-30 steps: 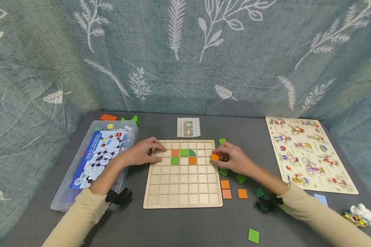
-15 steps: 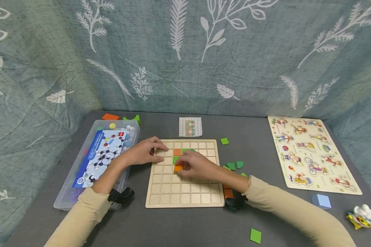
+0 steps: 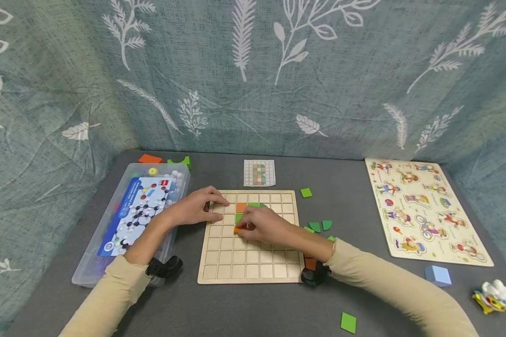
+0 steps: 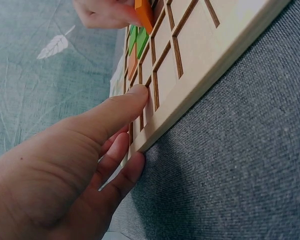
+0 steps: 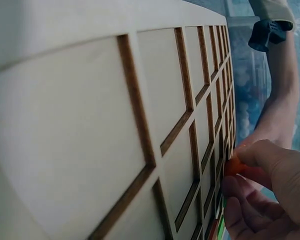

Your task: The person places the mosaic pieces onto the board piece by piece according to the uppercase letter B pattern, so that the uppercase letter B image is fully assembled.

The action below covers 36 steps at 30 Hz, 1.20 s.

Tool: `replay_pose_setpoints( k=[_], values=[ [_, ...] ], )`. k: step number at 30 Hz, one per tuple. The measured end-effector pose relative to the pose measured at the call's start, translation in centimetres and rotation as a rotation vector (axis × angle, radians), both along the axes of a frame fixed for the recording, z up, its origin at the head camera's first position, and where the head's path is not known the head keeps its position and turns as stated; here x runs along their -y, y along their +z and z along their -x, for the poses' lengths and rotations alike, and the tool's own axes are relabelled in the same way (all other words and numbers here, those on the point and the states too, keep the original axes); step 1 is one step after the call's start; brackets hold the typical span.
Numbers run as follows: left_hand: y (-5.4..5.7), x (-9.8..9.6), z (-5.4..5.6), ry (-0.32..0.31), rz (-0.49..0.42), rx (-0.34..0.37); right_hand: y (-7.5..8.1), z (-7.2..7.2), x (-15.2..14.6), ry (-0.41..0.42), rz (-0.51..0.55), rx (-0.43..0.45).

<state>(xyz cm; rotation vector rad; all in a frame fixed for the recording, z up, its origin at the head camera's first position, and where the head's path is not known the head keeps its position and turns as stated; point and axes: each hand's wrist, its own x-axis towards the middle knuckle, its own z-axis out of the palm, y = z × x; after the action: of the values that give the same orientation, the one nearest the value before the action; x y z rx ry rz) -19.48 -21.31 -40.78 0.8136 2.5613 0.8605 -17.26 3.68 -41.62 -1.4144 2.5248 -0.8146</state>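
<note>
Plainly, right hand (image 3: 262, 225) pinches orange tile (image 3: 237, 230), tilted at board (image 3: 238, 256), seemingly to seat edge first. Left hand (image 3: 198, 206), spread wide, rests at board's left edge, perhaps steadying it. Card (image 3: 259, 173) beyond board, likely for easy glances.

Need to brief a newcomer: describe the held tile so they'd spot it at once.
On the dark table, find the wooden board with a grid. Follow the right hand to the orange tile it pinches. Unlike the flat tiles just beyond it, this one is held at a tilt.
</note>
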Motion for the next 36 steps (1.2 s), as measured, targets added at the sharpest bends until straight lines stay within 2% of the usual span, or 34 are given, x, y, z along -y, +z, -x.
replay_pose_setpoints(
  k=[11,14,19,22,31,36],
  values=[
    [-0.1,-0.2,0.1,-0.008,-0.024,-0.002,0.1,0.2,0.0,-0.013,-0.006,0.020],
    [-0.2,-0.1,0.1,-0.006,-0.023,-0.007,0.2,0.1,0.1,-0.006,-0.051,-0.027],
    [-0.1,0.0,0.1,-0.004,-0.017,-0.005,0.5,-0.7,0.2,0.042,-0.151,-0.185],
    [-0.1,-0.1,0.1,-0.003,-0.016,-0.006,0.6,-1.0,0.2,0.036,-0.168,-0.246],
    [0.0,-0.2,0.1,0.000,-0.025,-0.012,0.1,-1.1,-0.4,0.022,-0.101,-0.326],
    [0.0,-0.2,0.0,-0.001,-0.022,-0.001,0.0,-1.3,-2.4,-0.038,-0.061,-0.313]
  ],
)
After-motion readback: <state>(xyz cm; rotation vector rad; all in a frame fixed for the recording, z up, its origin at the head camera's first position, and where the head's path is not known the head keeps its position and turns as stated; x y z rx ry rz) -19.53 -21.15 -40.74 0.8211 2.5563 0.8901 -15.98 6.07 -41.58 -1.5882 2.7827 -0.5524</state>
